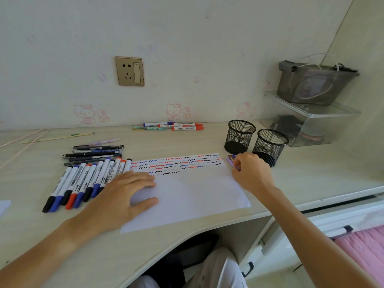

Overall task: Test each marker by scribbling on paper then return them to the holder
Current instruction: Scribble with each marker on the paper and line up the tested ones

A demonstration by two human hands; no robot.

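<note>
Both hands are working at the sheet. Lying flat with fingers straight, the left hand [126, 196] is pressing down the near-left part of the paper [193, 196] and holding nothing. Off the paper's far-right corner, the right hand [252, 173] is curling its fingers round a small purple-capped marker [232, 161]; only the marker's end is showing past the knuckles, so its full length is hard to judge, but its long axis seems to be running from the far left toward the near right, low over the tabletop [187, 140].

Just beyond and to the right of that hand, two black mesh holders are standing upright and close together: the nearer holder [270, 147] is almost touching the knuckles, and the farther holder [240, 137] is sitting a little to its left. I judge the right hand to be much the nearer one for any drop into a holder, which would call for tipping the marker upright first.

Rows of red, blue and black squiggles are filling the far strip of the paper. Left of it, a fan of capped markers [83, 183] is lying beside the left hand, with a bundle of dark pens [93, 153] behind them. More markers [178, 126] are lying along the wall, under a wall socket [129, 71]. At the far right, a clear shelf [311, 110] is carrying a grey bag [313, 84].
</note>
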